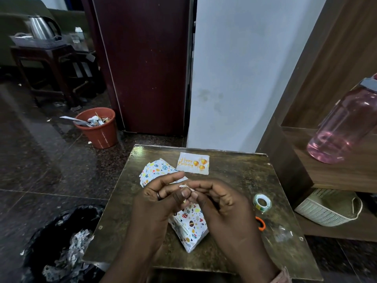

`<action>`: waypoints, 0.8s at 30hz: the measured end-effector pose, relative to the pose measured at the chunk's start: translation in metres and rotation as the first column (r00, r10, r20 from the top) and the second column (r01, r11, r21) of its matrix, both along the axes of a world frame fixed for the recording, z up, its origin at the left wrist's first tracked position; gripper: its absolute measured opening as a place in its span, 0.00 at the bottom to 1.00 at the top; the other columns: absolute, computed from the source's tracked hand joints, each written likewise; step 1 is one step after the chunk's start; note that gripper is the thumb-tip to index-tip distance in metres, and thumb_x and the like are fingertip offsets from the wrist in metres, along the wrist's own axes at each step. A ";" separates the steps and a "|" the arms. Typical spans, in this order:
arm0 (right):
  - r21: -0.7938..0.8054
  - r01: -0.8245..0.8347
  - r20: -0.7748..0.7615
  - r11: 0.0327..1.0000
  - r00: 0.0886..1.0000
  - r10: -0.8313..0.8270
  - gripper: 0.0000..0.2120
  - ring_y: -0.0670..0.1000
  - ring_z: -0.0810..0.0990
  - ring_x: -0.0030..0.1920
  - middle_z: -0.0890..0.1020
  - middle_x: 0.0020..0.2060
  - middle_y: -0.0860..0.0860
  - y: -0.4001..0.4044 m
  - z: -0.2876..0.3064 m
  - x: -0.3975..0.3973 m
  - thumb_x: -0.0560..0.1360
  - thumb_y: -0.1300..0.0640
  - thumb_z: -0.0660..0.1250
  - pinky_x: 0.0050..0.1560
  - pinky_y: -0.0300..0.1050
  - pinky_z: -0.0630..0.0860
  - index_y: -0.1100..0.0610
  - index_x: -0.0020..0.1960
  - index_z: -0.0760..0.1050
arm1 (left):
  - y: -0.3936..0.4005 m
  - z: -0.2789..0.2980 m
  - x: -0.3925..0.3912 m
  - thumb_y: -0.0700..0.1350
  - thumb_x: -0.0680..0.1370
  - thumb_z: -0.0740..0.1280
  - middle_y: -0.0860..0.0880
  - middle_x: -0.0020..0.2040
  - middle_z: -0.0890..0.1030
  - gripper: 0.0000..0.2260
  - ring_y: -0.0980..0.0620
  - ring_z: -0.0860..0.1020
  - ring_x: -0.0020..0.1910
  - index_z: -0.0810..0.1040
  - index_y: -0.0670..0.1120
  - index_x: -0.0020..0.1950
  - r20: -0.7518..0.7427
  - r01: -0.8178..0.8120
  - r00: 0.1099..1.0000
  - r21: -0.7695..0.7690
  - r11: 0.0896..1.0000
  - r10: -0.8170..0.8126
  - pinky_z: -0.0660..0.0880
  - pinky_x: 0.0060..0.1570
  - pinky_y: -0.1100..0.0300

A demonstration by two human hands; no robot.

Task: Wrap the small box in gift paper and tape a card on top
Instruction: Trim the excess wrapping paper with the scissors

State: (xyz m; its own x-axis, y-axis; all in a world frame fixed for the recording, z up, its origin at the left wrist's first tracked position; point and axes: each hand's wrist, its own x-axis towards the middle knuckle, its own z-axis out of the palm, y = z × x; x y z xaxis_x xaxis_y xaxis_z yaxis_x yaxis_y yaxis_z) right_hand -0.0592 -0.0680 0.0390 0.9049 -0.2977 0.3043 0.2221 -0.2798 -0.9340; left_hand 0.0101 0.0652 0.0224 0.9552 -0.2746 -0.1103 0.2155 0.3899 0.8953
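On the small brown table (234, 180) lies a box wrapped in white paper with coloured egg prints (189, 227), partly under my hands. More of the same patterned paper (157, 169) lies behind my left hand. A white "Happy Birthday" card (193, 163) with orange balloons lies flat at the far side. My left hand (161, 199) and my right hand (218, 201) meet above the box, and their fingertips pinch a small pale piece, seemingly tape (188, 188). A tape roll (262, 203) stands to the right.
Orange scissor handles (261, 222) peek out beside my right wrist. A pink bottle (344, 123) and a white basket (326, 209) sit on shelves at right. A black bag of scraps (61, 242) lies on the floor at left, an orange bin (98, 127) farther back.
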 end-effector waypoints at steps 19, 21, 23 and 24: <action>-0.444 0.283 0.221 0.850 0.954 -0.202 0.15 0.39 0.83 0.53 0.86 0.52 0.40 -0.001 -0.009 0.001 0.77 0.62 0.70 0.53 0.35 0.78 0.47 0.59 0.83 | -0.002 0.014 -0.010 0.43 0.70 0.75 0.39 0.49 0.88 0.29 0.42 0.87 0.52 0.77 0.50 0.71 0.032 0.116 0.992 0.132 0.984 -0.121 0.81 0.58 0.42; -0.281 0.266 0.174 0.922 0.959 -0.224 0.13 0.39 0.84 0.50 0.86 0.49 0.38 0.000 -0.004 -0.001 0.77 0.64 0.72 0.50 0.37 0.80 0.46 0.54 0.85 | -0.004 0.016 -0.009 0.40 0.70 0.74 0.37 0.45 0.87 0.27 0.46 0.87 0.44 0.78 0.47 0.69 -0.021 0.102 0.995 0.040 0.994 -0.101 0.85 0.48 0.50; -0.087 0.232 0.111 0.969 0.969 -0.222 0.14 0.43 0.86 0.48 0.87 0.45 0.39 0.003 0.000 0.000 0.76 0.66 0.73 0.49 0.42 0.82 0.46 0.50 0.86 | -0.005 0.016 -0.008 0.38 0.70 0.74 0.36 0.43 0.86 0.26 0.47 0.86 0.39 0.80 0.46 0.68 -0.070 0.079 0.994 -0.024 0.997 -0.080 0.84 0.42 0.56; -0.026 0.218 0.087 0.976 0.973 -0.215 0.15 0.44 0.87 0.47 0.87 0.43 0.40 0.003 0.001 0.000 0.76 0.67 0.73 0.49 0.44 0.82 0.46 0.48 0.86 | -0.006 0.016 -0.008 0.38 0.70 0.74 0.36 0.44 0.86 0.25 0.47 0.86 0.39 0.80 0.46 0.67 -0.082 0.075 0.994 -0.032 0.997 -0.078 0.84 0.40 0.57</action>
